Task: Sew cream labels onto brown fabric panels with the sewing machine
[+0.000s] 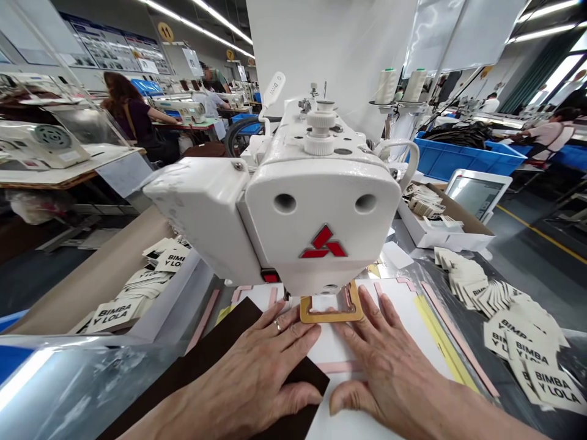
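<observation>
Lying under the left hand, dark brown sheet, apparently flat.

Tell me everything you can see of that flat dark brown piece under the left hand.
The flat dark brown sheet looks matte and straight-edged, perhaps leather or fabric. It lies slanted, one corner pointing away from the person, another rightward over a smooth white surface. The left hand lies across it, thumb near the right corner, fingertips beyond its edge. The picture's bottom cuts it off.

The head camera faces forward-down over both hands.
</observation>
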`<state>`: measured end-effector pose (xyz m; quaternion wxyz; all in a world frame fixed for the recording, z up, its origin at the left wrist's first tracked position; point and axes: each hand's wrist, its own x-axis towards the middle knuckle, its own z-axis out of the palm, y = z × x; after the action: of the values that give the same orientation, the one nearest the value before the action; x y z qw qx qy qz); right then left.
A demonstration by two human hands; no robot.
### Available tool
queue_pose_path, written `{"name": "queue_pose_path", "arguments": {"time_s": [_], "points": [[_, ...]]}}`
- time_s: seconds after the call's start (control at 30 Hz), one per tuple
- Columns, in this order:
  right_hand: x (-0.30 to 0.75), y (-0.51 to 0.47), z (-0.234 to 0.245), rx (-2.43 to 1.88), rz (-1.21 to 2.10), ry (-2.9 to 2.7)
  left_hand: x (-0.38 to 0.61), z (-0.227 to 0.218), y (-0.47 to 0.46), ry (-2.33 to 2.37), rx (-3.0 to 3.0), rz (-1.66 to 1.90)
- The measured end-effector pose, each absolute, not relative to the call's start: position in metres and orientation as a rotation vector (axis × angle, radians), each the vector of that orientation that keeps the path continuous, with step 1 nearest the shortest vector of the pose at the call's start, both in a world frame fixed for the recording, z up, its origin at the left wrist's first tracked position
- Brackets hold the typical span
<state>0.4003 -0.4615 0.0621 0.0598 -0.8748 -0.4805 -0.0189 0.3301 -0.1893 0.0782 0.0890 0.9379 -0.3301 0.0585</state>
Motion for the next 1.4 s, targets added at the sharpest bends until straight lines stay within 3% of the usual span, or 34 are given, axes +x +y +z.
{"name": "queue_pose_path", "arguments": {"time_s": [0.33, 0.57, 0.8, 1.03, 1.4], "points": [[0.403, -0.479, 0.053, -2.681, -0.141, -1.385, 0.331, 0.083, -0.187, -0.965, 2.806, 0.104], [0.375, -0.498, 0.059, -2.568, -0.507, -1.355, 0.319, 0.097, -0.179, -1.012, 2.777, 0.229], [0.351, -0.473, 0.075, -2.461, -0.417, -1.262, 0.293, 0.101, -0.146, -0.708, 2.886, 0.549], [0.365, -0.464, 0.063, -2.483, -0.360, -1.342, 0.302, 0.098, -0.187, -1.026, 2.881, 0.234], [0.388, -0.471, 0.055, -2.419, -0.199, -1.470, 0.324, 0.082, -0.183, -0.983, 2.851, 0.138]]}}
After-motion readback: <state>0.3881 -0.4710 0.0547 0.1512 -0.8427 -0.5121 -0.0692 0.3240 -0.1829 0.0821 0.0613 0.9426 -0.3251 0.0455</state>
